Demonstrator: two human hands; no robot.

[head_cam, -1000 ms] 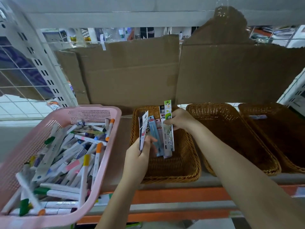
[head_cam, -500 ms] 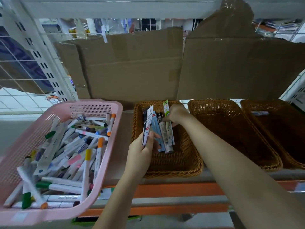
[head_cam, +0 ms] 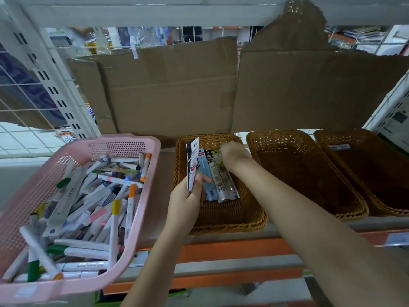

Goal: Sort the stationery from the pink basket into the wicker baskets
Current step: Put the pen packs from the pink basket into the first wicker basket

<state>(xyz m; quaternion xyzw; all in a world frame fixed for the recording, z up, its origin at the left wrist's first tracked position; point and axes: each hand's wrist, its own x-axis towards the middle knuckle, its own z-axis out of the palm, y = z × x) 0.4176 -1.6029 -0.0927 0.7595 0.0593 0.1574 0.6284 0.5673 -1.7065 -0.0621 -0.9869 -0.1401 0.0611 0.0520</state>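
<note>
Currently, the right hand [head_cam: 234, 157] reaches into the leftmost wicker basket [head_cam: 221, 222], its fingers closed on the far ends of a row of flat packets [head_cam: 218, 178]; compared with one second ago, the packets have gone from nearly upright to lying low against the basket floor, side by side, so this batch is judged almost placed. The left hand [head_cam: 188, 202] hovers over the basket's near-left corner, fingers pinched around a single black-and-white packet [head_cam: 192, 163] held upright; this packet has stayed out of the row throughout, so it is judged either next in line or meant for another basket. The pink basket [head_cam: 124, 142] sits just beside the wicker basket on the left, heaped with markers [head_cam: 93, 196]; most of the sorting therefore remains. The middle wicker basket [head_cam: 309, 213] shows no contents; the right wicker basket [head_cam: 332, 138] holds one small pale item [head_cam: 339, 147] near its far rim.
</note>
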